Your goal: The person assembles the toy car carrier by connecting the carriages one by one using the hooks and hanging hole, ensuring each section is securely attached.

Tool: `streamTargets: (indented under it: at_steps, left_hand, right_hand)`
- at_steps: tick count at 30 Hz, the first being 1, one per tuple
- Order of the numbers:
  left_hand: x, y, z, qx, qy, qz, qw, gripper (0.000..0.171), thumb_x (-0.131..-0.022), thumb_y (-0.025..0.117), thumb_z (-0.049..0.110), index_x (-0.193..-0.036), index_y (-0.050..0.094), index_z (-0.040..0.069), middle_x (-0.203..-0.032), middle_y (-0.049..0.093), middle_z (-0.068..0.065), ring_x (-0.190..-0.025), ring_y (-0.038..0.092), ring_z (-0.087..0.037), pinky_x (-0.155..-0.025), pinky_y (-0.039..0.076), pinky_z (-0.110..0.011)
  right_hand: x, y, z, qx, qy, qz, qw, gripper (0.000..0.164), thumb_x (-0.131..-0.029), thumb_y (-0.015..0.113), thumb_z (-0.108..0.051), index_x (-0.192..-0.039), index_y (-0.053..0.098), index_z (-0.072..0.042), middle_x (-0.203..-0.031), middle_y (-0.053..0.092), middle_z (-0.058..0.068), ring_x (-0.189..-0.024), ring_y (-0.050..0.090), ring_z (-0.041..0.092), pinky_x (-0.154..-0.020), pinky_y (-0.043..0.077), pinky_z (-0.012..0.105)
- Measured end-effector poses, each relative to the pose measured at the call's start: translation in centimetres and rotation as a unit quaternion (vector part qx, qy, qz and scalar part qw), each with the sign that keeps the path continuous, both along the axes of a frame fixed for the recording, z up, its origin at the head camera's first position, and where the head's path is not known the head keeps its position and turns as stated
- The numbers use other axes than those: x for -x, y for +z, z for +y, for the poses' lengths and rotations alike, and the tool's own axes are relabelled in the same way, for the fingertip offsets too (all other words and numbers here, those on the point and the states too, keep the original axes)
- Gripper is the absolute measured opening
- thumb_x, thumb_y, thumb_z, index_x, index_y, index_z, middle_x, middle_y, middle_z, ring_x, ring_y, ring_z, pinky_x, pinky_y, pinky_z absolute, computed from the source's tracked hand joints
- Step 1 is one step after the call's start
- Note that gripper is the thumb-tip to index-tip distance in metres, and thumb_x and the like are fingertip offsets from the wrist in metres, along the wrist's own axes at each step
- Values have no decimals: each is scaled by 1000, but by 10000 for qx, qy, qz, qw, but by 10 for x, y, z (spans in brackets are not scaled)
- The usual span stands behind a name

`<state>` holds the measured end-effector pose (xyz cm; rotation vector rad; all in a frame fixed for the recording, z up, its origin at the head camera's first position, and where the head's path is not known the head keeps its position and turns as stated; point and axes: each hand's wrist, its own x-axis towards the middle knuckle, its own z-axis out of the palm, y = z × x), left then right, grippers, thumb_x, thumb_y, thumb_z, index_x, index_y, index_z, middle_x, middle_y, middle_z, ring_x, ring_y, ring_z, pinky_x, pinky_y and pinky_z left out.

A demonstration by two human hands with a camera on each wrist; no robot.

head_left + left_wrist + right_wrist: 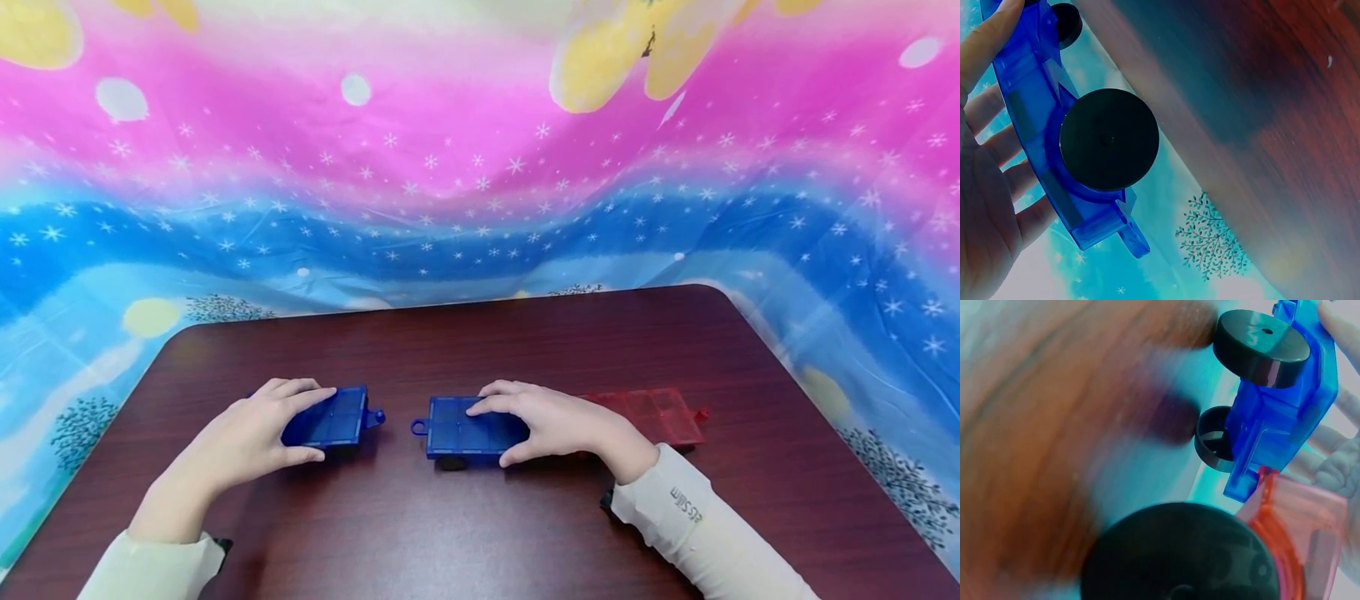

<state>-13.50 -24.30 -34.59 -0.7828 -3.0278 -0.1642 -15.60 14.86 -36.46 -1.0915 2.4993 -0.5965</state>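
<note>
On the table, my left hand (243, 429) grips a translucent blue toy car base (341, 417), thumb on its near side and fingers over the far side. The left wrist view shows its black wheel (1110, 139) and a small coupling tab (1134, 240). My right hand (566, 425) holds a second blue car base (457, 427) across its sides, with a ring coupling (419, 427) facing left. Behind it stands a translucent red car base (667, 412), partly hidden by that hand; in the right wrist view its end meets the blue one. A short gap separates the two blue couplings.
The dark brown wooden table (450, 533) has rounded far corners. A colourful printed cloth (465, 167) with snowflakes hangs behind it and along both sides.
</note>
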Motion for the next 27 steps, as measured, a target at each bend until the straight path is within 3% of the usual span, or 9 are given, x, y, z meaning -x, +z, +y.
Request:
streamTargets:
  at_steps: [13,27]
  left_hand:
    - [-6,-14,11,177,-141,-86,9997,73,-73,85,47,-136,62,18,-132,61,-13,-119,57,-34,-81,56,-55]
    - [-3,-13,23,271,-174,42,9995,74,-73,84,49,-136,61,19,-132,62,-11,-121,57,-32,-82,54,-56]
  right_hand:
    - [1,-2,0,38,-10,-42,10000,64,-88,76,-34,-145,50,-25,-151,43,3,-136,44,24,-107,47,44]
    - [2,-3,2,196,50,64,9998,64,-88,76,-35,-145,50,-25,-149,43,1,-133,46,21,-106,48,43]
